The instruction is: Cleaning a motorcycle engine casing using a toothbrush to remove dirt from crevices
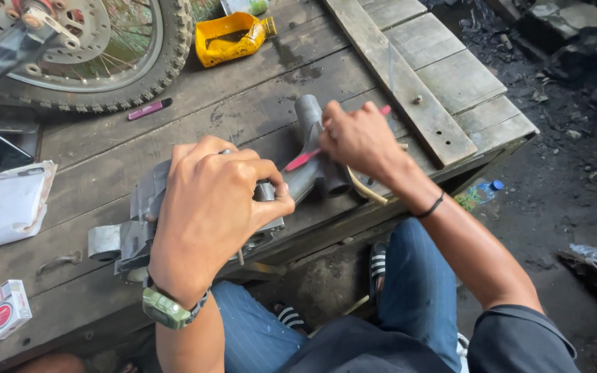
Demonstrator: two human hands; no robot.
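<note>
A grey metal motorcycle part (pixel 136 207) with a dark tube end (pixel 310 117) lies on the wooden platform (pixel 243 110). My left hand (pixel 209 207) clamps down over its middle, a green watch on the wrist. My right hand (pixel 357 138) holds a slim red-pink tool (pixel 303 159) against the tube section. A curved tan strip (pixel 364 190) sticks out below the right hand. My legs in blue trousers and striped sandals show under the platform's edge.
A motorcycle wheel with brake disc (pixel 84 48) stands at the back left. A cut yellow plastic bottle (pixel 233 38), a pink marker (pixel 148 109), a white booklet (pixel 5 207) and a small red-white box (pixel 6 309) lie on the planks. Dirt ground lies right.
</note>
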